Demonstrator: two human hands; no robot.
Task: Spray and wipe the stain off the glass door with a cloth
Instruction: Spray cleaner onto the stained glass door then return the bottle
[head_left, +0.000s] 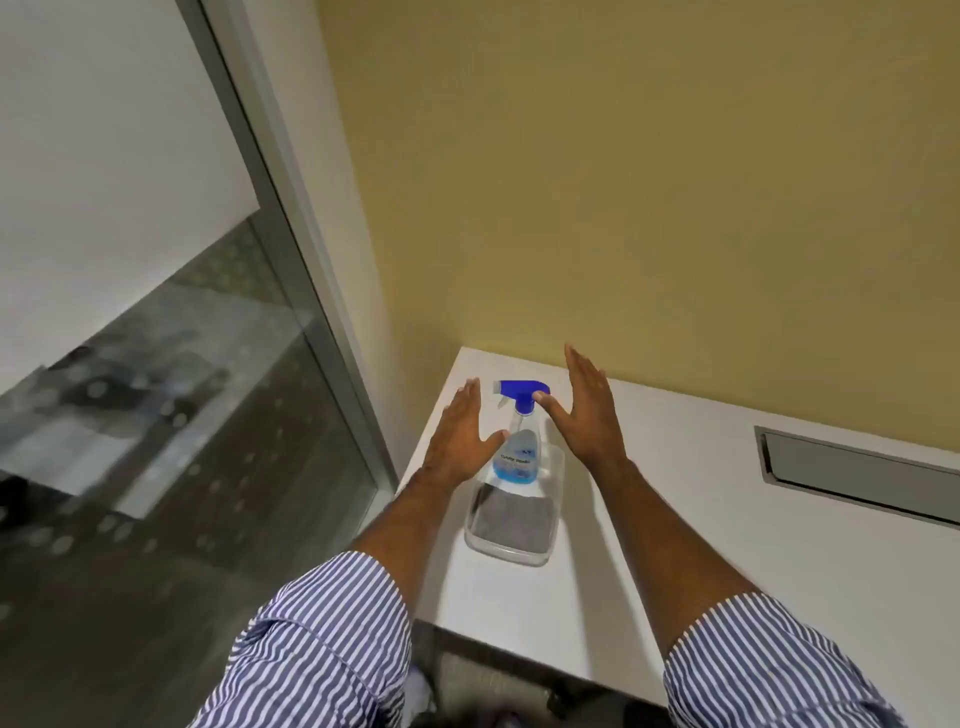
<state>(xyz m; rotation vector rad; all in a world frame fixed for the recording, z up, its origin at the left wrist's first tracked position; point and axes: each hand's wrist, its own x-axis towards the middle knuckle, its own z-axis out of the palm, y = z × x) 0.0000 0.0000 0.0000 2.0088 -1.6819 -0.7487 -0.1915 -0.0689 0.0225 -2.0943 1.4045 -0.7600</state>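
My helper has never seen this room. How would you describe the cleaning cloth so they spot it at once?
On the white counter against the yellow wall, near its left end, sits a clear tray. The grey cloth lies folded in its near half; the spray bottle stands behind.

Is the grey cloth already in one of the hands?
No, the grey cloth lies in the clear tray, and both hands are open.

A: Where's the clear spray bottle with the blue trigger head?
B: Upright in a clear plastic tray on the white counter, grey folded cloth beside it.
A: Hands?
B: Left hand and right hand are spread flat either side; thumbs possibly touching it.
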